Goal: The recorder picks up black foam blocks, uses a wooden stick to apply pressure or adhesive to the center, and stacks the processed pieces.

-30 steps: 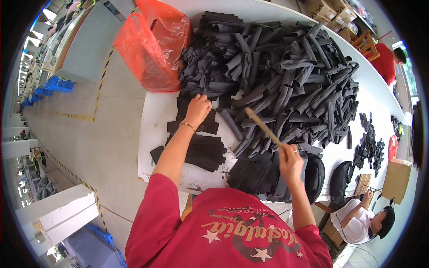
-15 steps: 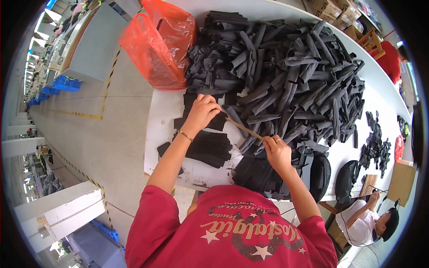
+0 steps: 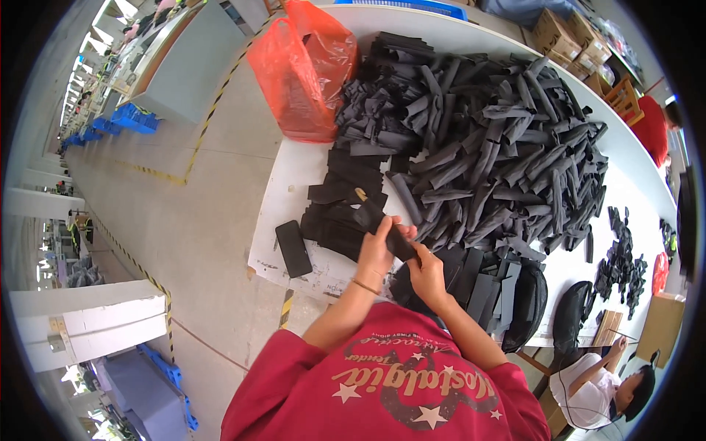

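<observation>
Tube of black fabric (image 3: 400, 245), tan wooden stick (image 3: 360, 194) protruding, seemingly unfinished; your left fingers (image 3: 382, 229), right fingers (image 3: 423, 257) closed round it; dark rolled-fabric heap (image 3: 500, 158) remains.

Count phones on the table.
1: the phone lies flat on the table, left of the left hand. The black pile could hide others.

On your table (image 3: 294, 182), the phone (image 3: 294, 248) lies at left, just beside the strips (image 3: 329, 229). Beyond them — far left — sits the plastic bag (image 3: 312, 88); the heap of fabric tubes (image 3: 500, 154) spreads to its right. A pouch (image 3: 527, 305) lies on your right, by the near edge.
</observation>
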A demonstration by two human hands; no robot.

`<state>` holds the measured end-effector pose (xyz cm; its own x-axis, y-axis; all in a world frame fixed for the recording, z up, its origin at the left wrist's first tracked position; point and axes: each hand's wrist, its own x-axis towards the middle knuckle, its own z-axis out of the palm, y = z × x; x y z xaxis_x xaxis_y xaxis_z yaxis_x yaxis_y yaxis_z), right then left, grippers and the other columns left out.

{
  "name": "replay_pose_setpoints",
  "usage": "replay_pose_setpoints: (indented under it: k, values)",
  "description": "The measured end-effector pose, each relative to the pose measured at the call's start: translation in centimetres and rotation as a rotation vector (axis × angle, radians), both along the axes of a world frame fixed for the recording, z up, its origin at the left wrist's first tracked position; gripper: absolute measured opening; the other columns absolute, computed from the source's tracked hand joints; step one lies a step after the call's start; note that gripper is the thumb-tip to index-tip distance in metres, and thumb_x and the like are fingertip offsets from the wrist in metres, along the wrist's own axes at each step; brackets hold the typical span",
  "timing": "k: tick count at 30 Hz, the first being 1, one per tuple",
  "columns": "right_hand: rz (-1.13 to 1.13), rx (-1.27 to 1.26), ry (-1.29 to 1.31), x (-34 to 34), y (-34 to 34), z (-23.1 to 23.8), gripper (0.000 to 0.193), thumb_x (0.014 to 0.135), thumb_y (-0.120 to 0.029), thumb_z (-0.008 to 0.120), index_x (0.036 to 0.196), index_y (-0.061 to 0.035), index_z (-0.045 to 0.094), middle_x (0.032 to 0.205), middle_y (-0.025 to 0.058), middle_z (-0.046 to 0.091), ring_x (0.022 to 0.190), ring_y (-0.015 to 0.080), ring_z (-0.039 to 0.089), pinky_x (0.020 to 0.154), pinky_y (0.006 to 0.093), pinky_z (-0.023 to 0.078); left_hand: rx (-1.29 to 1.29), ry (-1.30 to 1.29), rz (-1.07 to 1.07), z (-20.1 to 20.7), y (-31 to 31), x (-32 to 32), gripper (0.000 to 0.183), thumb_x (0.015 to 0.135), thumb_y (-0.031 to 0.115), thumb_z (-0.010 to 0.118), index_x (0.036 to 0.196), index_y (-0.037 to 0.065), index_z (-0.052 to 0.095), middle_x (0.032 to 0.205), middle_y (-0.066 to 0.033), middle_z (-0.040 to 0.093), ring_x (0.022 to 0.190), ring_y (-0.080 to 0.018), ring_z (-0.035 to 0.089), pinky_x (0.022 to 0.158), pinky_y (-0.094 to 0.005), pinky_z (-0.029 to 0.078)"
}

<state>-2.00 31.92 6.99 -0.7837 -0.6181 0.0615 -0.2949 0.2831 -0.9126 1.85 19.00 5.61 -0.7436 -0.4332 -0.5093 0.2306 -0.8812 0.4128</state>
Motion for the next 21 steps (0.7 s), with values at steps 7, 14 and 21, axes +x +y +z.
replay_pose_setpoints:
  k: [7,14,21]
  values:
    - [0.008,0.164,0.039,3.6,2.4,-1.3,0.009,0.089,-0.008,0.06,0.089,0.0016,0.059,0.065,0.0238,0.055,0.057,0.0358,0.06,0.052,0.0405,0.043,-0.115,-0.181,0.202,1.6,-1.0,-0.2,0.027,0.089,0.026,0.068,0.095,0.0,0.063,0.073,-0.0073,0.062,0.058,-0.0165,0.059,0.057,-0.0327,0.052]
    - [0.126,0.245,-0.126,4.6,7.8,2.0,0.011,0.089,-0.01,0.062,0.089,0.0009,0.058,0.071,0.0249,0.059,0.066,0.0416,0.062,0.053,0.043,0.046,-0.282,-0.307,0.223,0.9,-0.4,0.1,0.026,0.091,0.027,0.066,0.088,0.001,0.063,0.056,-0.0004,0.053,0.036,-0.0068,0.039,0.033,-0.0212,0.023]
    - [0.239,0.332,-0.145,5.3,16.3,5.4,0.011,0.088,-0.012,0.064,0.088,-0.0013,0.064,0.063,0.0167,0.057,0.054,0.024,0.056,0.05,0.0343,0.044,-0.074,-0.192,0.373,0.3,-4.1,0.9,0.029,0.093,0.031,0.061,0.098,0.002,0.061,0.049,0.0044,0.039,0.034,-0.0048,0.028,0.033,-0.0221,0.02]
